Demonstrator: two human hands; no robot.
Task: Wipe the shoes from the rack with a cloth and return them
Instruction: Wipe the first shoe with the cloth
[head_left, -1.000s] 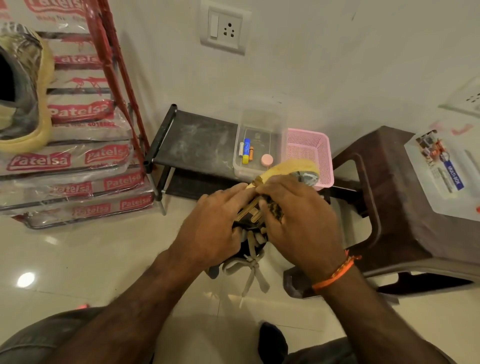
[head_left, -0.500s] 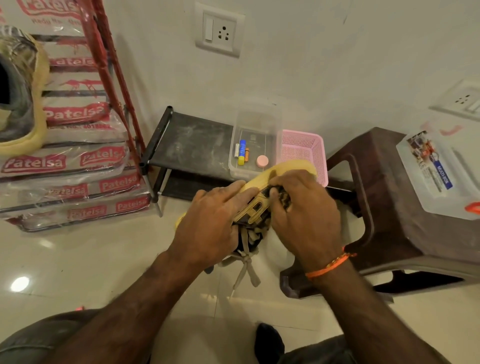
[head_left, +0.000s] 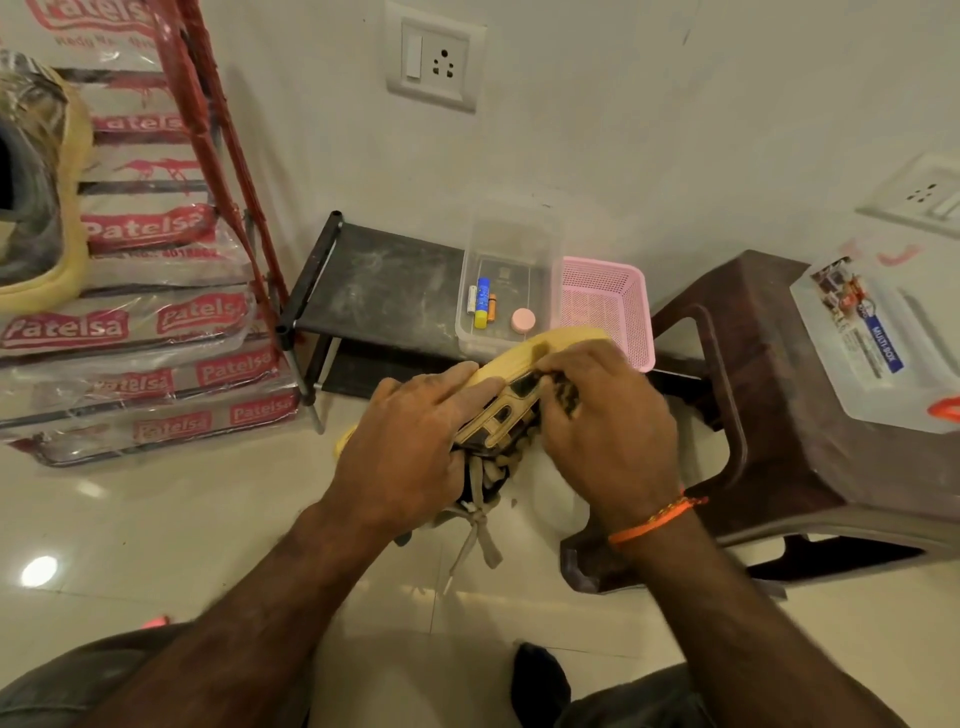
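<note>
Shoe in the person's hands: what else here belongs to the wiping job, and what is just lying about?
Job:
shoe
left hand
right hand
shoe rack

Lying about:
clear box
pink basket
brown stool
lidded container

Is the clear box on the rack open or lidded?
Open: the clear box shows no lid, contents plainly visible inside, on the rack.

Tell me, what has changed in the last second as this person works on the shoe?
Very little. The shoe has tipped a bit, so more of its pale yellow sole faces up, and the right hand has slid across its dark patterned side. The left hand still holds the shoe from the other side. No cloth is plainly visible. The rack, clear box and pink basket have not moved.
</note>
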